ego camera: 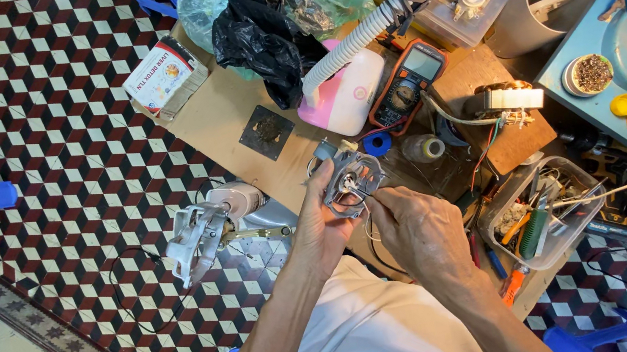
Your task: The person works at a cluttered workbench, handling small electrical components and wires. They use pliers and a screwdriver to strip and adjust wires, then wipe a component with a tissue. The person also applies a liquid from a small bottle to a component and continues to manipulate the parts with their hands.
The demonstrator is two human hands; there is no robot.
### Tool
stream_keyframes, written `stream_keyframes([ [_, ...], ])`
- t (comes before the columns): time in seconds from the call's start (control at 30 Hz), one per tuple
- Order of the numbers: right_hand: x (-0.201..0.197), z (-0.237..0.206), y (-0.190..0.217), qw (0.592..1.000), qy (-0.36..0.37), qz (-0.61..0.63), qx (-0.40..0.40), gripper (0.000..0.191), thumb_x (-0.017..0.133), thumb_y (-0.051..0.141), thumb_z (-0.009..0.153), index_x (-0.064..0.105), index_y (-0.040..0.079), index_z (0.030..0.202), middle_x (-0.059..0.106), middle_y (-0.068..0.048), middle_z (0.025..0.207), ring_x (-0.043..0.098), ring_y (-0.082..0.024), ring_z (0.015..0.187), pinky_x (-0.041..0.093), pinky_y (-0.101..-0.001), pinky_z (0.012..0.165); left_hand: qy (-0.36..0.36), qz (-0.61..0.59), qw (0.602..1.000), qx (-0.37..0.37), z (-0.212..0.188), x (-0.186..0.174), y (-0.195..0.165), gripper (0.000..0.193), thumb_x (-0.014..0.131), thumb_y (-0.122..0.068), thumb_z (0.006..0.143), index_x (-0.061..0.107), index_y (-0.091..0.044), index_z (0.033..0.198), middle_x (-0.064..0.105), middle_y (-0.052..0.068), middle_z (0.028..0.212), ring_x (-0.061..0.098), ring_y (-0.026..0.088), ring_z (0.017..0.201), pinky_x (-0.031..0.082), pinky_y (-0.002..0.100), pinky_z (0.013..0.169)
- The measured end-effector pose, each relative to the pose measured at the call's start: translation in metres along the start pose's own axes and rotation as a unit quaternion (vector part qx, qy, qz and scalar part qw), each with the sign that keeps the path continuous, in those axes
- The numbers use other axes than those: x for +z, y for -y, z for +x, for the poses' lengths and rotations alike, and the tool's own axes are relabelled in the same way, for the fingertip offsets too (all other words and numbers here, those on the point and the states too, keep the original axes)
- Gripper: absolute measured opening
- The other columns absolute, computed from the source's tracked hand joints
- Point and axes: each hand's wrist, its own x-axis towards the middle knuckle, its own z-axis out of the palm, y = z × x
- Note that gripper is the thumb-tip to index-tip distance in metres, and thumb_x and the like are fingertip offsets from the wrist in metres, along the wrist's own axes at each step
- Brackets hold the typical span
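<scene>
From the head camera, looking down, your left hand [321, 230] is closed around a small grey metal part [351, 182] with holes in it. Your fingers wrap its left edge and hold it up above the wooden board [221, 115]. Your right hand [418, 231] sits just beside it, on the right. Its fingertips [376, 201] are pinched together and touch the lower right edge of the metal part. A thin pale wire [373, 230] hangs down between your two hands. You cannot tell if the right fingers hold the wire or only the part.

Just left of your left hand is a silver metal casing [199, 235], standing over the checked floor [67, 142].

On the board behind the metal part is a small blue ring [377, 144], very near it. Next to that is a grey spool [422, 148]. Farther back are an orange and black meter [407, 85] with a screen, a pink and white box [346, 93] and a white ribbed hose [362, 34]. A black plastic bag [262, 30] lies near the hose. A flat dark square plate [266, 132] lies alone on the board.

To the right of your right hand is a clear plastic tray [547, 208] full of tools. A small coil with a metal frame [508, 100] sits on a brown board above the tray.
</scene>
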Motion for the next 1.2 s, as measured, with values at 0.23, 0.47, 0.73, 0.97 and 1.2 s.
stream_keyframes([
  [0.23, 0.023, -0.028, -0.016, 0.995, 0.020, 0.038, 0.090, 0.023, 0.065, 0.026, 0.093, 0.070, 0.006, 0.081, 0.069, -0.014, 0.077, 0.068, -0.036, 0.070, 0.052, -0.0462, 0.062, 0.026, 0.066, 0.997, -0.029, 0.000, -0.017, 0.028, 0.046, 0.067, -0.050, 0.090, 0.066, -0.012, 0.116, 0.072, 0.001, 0.105, 0.062, 0.012, 0.091, 0.048, 0.032, 0.074],
  [0.47, 0.034, -0.073, -0.048, 0.971, 0.002, 0.022, 0.237, 0.022, 0.064, 0.030, 0.091, 0.077, 0.013, 0.091, 0.072, -0.016, 0.077, 0.070, -0.037, 0.072, 0.053, -0.0473, 0.064, 0.043, 0.162, 0.978, -0.124, 0.005, -0.012, 0.073, 0.046, 0.070, -0.053, 0.084, 0.064, -0.019, 0.114, 0.070, -0.004, 0.099, 0.061, 0.010, 0.086, 0.047, 0.031, 0.070],
  [0.73, 0.020, -0.111, -0.085, 0.935, -0.061, 0.003, 0.348, 0.027, 0.063, 0.028, 0.096, 0.072, 0.006, 0.084, 0.069, -0.018, 0.071, 0.068, -0.037, 0.065, 0.052, -0.0450, 0.063, 0.079, 0.224, 0.948, -0.212, -0.003, 0.035, 0.122, 0.057, 0.077, -0.046, 0.077, 0.055, -0.025, 0.125, 0.063, -0.003, 0.110, 0.061, 0.010, 0.098, 0.053, 0.035, 0.079],
  [0.97, -0.034, -0.161, -0.103, 0.871, -0.202, 0.113, 0.433, 0.024, 0.061, 0.025, 0.097, 0.072, 0.004, 0.102, 0.068, -0.015, 0.068, 0.064, -0.022, 0.055, 0.050, -0.0388, 0.055, 0.245, 0.273, 0.918, -0.148, -0.013, 0.101, 0.179, 0.101, 0.085, -0.040, 0.073, 0.035, -0.015, 0.156, 0.060, 0.001, 0.130, 0.062, 0.014, 0.116, 0.055, 0.034, 0.094],
  [1.2, -0.085, -0.200, -0.129, 0.857, -0.189, 0.122, 0.463, 0.029, 0.062, 0.028, 0.100, 0.072, 0.001, 0.098, 0.066, -0.010, 0.066, 0.058, -0.015, 0.059, 0.049, -0.0348, 0.057, 0.340, 0.288, 0.885, -0.136, -0.029, 0.131, 0.210, 0.109, 0.088, -0.027, 0.073, 0.026, -0.009, 0.161, 0.060, 0.008, 0.135, 0.061, 0.019, 0.122, 0.051, 0.036, 0.102],
])
